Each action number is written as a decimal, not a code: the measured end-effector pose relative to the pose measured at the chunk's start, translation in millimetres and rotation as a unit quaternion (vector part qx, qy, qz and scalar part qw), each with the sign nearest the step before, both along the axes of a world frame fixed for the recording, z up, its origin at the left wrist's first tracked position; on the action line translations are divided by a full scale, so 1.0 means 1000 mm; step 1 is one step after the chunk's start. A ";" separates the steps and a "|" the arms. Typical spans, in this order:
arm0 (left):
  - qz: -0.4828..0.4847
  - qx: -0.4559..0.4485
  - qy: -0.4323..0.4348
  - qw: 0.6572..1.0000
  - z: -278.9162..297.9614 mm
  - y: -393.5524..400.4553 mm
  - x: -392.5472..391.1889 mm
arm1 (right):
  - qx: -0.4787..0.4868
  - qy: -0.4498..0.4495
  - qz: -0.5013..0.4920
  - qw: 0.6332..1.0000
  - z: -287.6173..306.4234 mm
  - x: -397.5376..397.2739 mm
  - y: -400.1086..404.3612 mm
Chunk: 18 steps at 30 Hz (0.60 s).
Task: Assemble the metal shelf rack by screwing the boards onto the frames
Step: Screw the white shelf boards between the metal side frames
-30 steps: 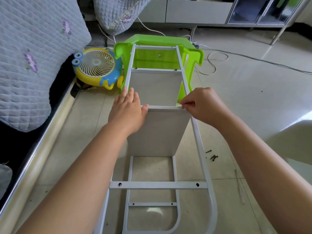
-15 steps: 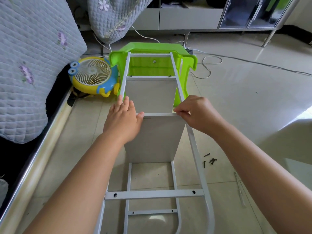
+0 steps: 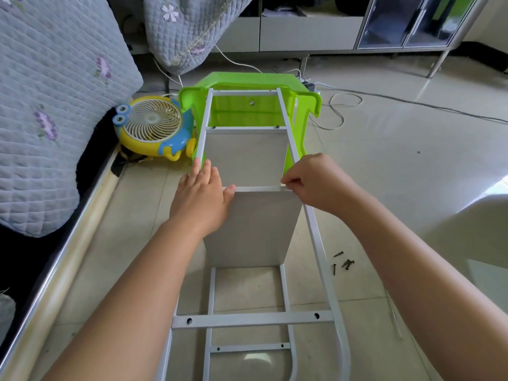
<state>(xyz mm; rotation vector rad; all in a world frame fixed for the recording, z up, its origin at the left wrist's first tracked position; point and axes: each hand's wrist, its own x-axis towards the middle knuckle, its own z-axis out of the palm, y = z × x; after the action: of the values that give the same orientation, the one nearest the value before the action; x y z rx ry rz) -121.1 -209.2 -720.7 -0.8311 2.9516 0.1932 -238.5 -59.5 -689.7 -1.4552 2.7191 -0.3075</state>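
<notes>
I work on a pale tiled floor [image 3: 412, 166]. The rack's lower metal frame [image 3: 213, 301] lies flat on it under my arms. Just right of my right forearm a few dark screws [image 3: 343, 263] lie loose on the tiles. Ahead of my hands sits a green plastic stool [image 3: 248, 78] on its side, a yellow and blue fan [image 3: 154, 127] lies ahead to my left, and white cables [image 3: 341, 111] trail ahead to my right

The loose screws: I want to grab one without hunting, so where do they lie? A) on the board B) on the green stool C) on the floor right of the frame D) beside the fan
C: the screws lie in a small dark cluster on the floor tiles just right of the frame rail.
</notes>
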 end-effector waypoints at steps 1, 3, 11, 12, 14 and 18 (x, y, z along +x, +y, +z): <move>0.001 0.001 0.000 1.000 0.000 0.000 0.000 | -0.020 -0.014 -0.012 1.000 0.000 -0.001 0.001; 0.003 0.002 0.000 1.000 0.001 0.000 -0.001 | -0.047 -0.032 -0.026 0.998 0.000 -0.001 0.006; 0.000 0.006 -0.004 1.000 0.001 0.000 0.000 | -0.071 -0.061 -0.024 0.995 0.003 0.000 0.011; 0.000 0.006 -0.004 1.000 0.000 0.000 0.000 | -0.077 -0.065 -0.028 0.995 0.004 0.001 0.012; 0.000 0.005 -0.004 1.000 -0.001 0.000 -0.001 | -0.053 -0.043 -0.024 0.997 0.006 0.002 0.011; 0.003 -0.003 -0.002 1.000 -0.002 0.000 -0.001 | 0.028 0.013 0.016 0.999 0.008 0.003 0.005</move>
<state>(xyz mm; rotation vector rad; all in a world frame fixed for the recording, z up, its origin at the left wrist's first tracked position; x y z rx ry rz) -122.2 -209.0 -722.3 -0.8399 2.9472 0.1814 -235.4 -54.3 -681.5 -1.4983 2.6977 -0.2106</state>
